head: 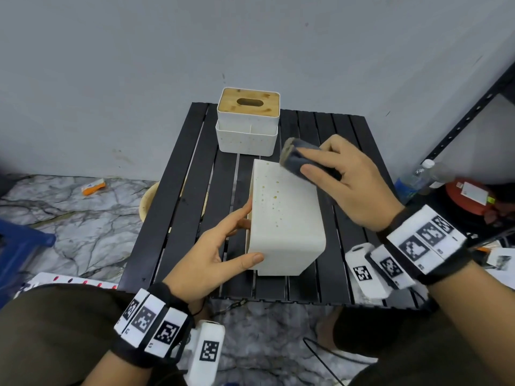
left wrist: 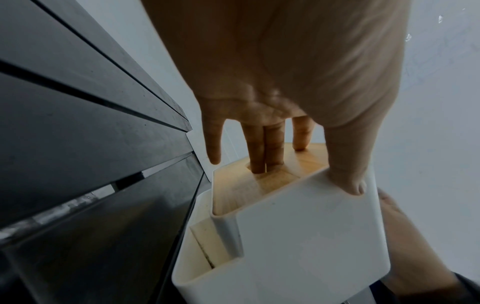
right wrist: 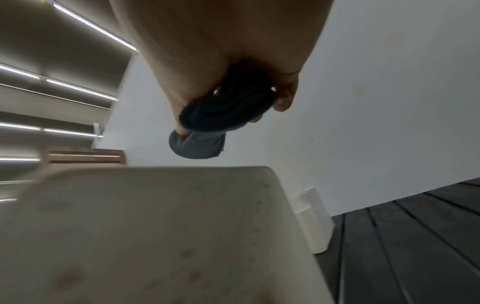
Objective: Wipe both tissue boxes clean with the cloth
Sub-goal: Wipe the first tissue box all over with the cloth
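A white tissue box lies on its side on the black slatted table, its upward face dotted with brown spots. My left hand grips its left end. In the left wrist view two fingers reach into the slot of the wooden lid, and the thumb presses the white side. My right hand holds a folded dark grey cloth at the box's far right corner; the cloth hangs just above the box. The second box, upright with a wooden lid, stands at the table's back.
A grey wall rises right behind the table. A beige bowl sits on the floor under the table's left edge, with a blue bin farther left. On the right stand a black metal shelf, a bottle and a red container.
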